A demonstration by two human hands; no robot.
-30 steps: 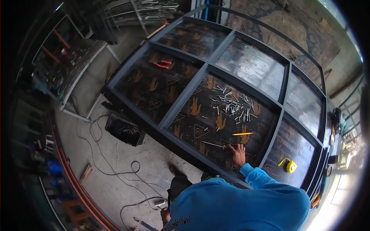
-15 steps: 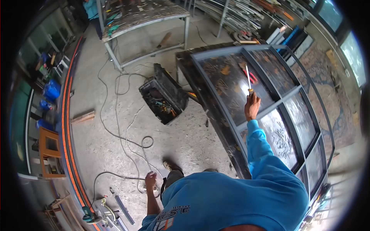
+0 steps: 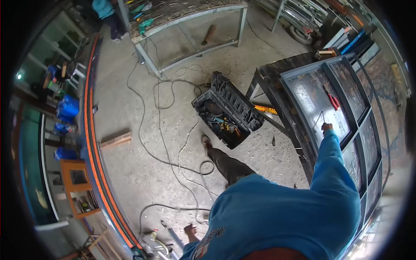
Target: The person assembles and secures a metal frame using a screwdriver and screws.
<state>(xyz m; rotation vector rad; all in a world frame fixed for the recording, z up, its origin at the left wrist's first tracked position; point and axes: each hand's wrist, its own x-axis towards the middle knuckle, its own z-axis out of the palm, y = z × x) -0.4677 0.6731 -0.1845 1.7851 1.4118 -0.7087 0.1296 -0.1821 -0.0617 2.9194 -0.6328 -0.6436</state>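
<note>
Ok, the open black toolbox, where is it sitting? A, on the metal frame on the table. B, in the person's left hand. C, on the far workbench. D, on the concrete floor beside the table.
D: the open toolbox lies on the concrete floor among cables, just left of the table holding the metal frame.
</note>
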